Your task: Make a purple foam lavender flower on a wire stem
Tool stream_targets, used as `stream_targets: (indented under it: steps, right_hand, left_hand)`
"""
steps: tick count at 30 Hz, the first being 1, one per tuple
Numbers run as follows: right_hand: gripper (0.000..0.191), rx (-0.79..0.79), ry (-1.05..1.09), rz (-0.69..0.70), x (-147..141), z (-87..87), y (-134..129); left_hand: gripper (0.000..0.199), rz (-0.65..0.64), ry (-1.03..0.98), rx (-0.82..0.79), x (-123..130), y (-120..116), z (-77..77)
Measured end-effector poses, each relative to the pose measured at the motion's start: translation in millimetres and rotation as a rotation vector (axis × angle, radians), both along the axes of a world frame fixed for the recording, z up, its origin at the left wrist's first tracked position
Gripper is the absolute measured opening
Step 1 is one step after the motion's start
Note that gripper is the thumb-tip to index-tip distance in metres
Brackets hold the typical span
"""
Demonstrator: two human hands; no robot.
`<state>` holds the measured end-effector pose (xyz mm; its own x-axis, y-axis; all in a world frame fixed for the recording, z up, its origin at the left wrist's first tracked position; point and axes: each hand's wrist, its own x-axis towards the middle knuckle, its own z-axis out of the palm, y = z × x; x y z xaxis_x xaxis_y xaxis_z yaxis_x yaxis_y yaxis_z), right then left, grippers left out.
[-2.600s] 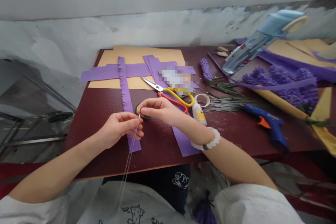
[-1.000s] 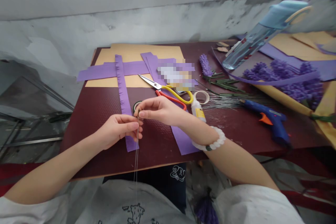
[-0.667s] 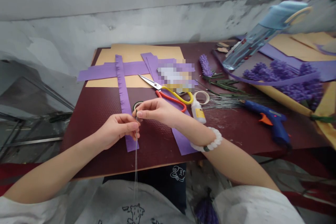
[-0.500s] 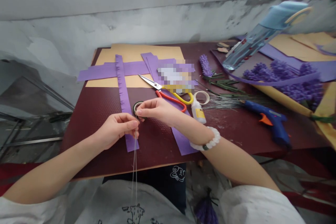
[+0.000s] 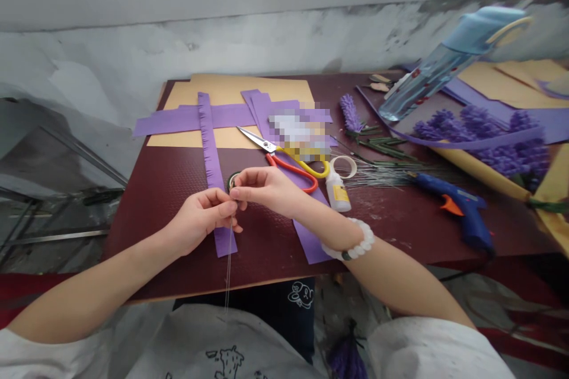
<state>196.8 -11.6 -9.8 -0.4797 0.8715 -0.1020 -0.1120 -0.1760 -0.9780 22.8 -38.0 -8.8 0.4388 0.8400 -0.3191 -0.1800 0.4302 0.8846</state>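
Wires (image 5: pixel 228 269), two thin strands in sight, hanging past the near edge of one dark red table (image 5: pixel 160 189) toward the lap. Gripped higher up by two bare hands: left hand (image 5: pixel 202 219) with thumb and forefinger clamped on both strands, right hand (image 5: pixel 262 189) close against it, thumb and forefinger pinched together on the upper end. On the right wrist, one white bead bracelet (image 5: pixel 361 239). Just behind the right fingertips, one dark tape roll (image 5: pixel 232 180), partly covered; cannot tell whether touched. Beneath the left fingertips, one fringed purple strip (image 5: pixel 207 142), lying lengthwise across another. Beyond the right hand, one pair of scissors (image 5: pixel 268 146) with one red and one yellow handle, one small glue bottle (image 5: pixel 338 193), one pale ring (image 5: pixel 354 167). Farther right, one pile of loose wires (image 5: pixel 386 176), too many to count, one purple flower (image 5: pixel 351 113), one blue glue gun (image 5: pixel 464 207), one tilted water bottle (image 5: pixel 444 65).
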Motion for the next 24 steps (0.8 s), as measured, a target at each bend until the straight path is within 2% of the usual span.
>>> stream_targets:
  steps: [4,9,13,16,20,24]
  right_hand:
    - [0.03,-0.03,-0.007,0.077,4,1.2,4]
    - [0.024,-0.067,-0.017,0.259,8,2.9,8]
    - [0.019,-0.06,-0.053,0.374,9,2.9,7]
    - [0.017,-0.049,-0.094,0.42,9,4.2,5]
    - [0.021,-0.046,-0.144,0.421,7,6.4,4]
    - [0.022,0.056,-0.27,0.288,6,8.0,1]
  left_hand:
    - [0.031,-0.05,0.094,0.073,-5,4,-4.5]
    - [0.03,0.03,0.242,0.445,-16,14,0.4]
    - [0.015,-0.109,0.345,0.703,-21,21,7.1]
    - [0.01,-0.191,0.356,0.784,-21,22,9.0]
    - [0.01,-0.22,0.375,0.839,-20,20,8.2]
    - [0.014,-0.148,0.505,0.923,-20,20,3.3]
